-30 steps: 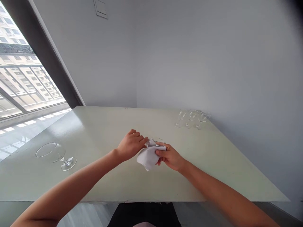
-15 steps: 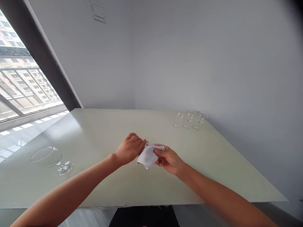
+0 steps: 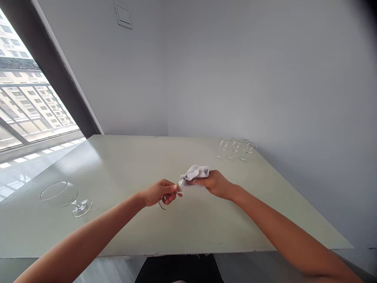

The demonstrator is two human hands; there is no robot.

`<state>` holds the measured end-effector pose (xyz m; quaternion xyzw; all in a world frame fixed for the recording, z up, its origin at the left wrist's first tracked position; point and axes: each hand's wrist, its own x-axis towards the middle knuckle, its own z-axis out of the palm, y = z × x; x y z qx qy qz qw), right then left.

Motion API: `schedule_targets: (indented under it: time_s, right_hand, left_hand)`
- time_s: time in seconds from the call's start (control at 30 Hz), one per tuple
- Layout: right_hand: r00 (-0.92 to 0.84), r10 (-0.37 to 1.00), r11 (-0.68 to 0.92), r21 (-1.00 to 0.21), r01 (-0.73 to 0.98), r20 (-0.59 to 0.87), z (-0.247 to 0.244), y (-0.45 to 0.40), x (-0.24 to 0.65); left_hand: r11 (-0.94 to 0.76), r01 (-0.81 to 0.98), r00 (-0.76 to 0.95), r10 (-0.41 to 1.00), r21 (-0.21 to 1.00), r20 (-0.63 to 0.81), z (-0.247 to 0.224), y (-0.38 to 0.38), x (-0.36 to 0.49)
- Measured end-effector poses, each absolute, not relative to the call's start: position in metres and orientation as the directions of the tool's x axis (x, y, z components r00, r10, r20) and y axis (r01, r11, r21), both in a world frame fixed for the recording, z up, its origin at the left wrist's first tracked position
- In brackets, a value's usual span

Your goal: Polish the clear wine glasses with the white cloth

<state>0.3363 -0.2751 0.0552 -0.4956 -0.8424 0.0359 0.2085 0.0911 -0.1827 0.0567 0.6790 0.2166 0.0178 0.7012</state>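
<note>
Just below the centre of the frame, the held glass (image 3: 180, 186) is clear and stemmed, tipped over sideways, its round foot poking out beneath the left hand (image 3: 164, 192). That hand's fingers are closed on the glass near its stem. The bowl is mostly hidden by the white cloth (image 3: 194, 173) (soft, crumpled, folded over on itself), which the right hand (image 3: 216, 182) has pinched in closed fingers against the glass. At lower left, a larger glass (image 3: 65, 196) with a wide round bowl stands on the pale, glossy table (image 3: 141, 230). Right of centre, near the table's far edge, three small stemmed glasses (image 3: 235, 148) stand close together, transparent and faint against the wall.
</note>
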Motion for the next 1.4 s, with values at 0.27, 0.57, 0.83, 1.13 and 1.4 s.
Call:
schedule_targets:
  time_s: [0.27,0.57,0.83,1.13,1.4]
  right_hand:
    - [-0.239,0.850,0.378,-0.229,0.897,0.469,0.075,-0.287,0.334]
    - [-0.382,0.832,0.516,-0.307,0.799,0.403,0.082,-0.261,0.271]
    - [-0.091,0.995,-0.028,-0.987,0.156,-0.043,0.085,-0.223,0.304]
    - [0.389,0.906,0.127,-0.768,-0.628,-0.169,0.041,-0.209,0.284]
    - [0.515,0.849,0.246,-0.777,-0.579,-0.114,0.035,-0.218,0.275]
  left_hand:
    - [-0.018,0.365,0.684,0.684,0.931,-0.255,0.032,-0.166,0.090]
    - [-0.713,0.546,0.700,0.677,0.440,0.227,0.042,-0.199,0.104]
    - [-0.866,0.418,0.727,0.500,0.274,0.471,0.036,-0.193,0.097]
    - [-0.399,0.441,0.540,0.834,0.804,0.118,0.024,-0.195,0.127]
    - [-0.174,0.190,0.514,0.856,0.966,0.053,0.021,-0.204,0.144]
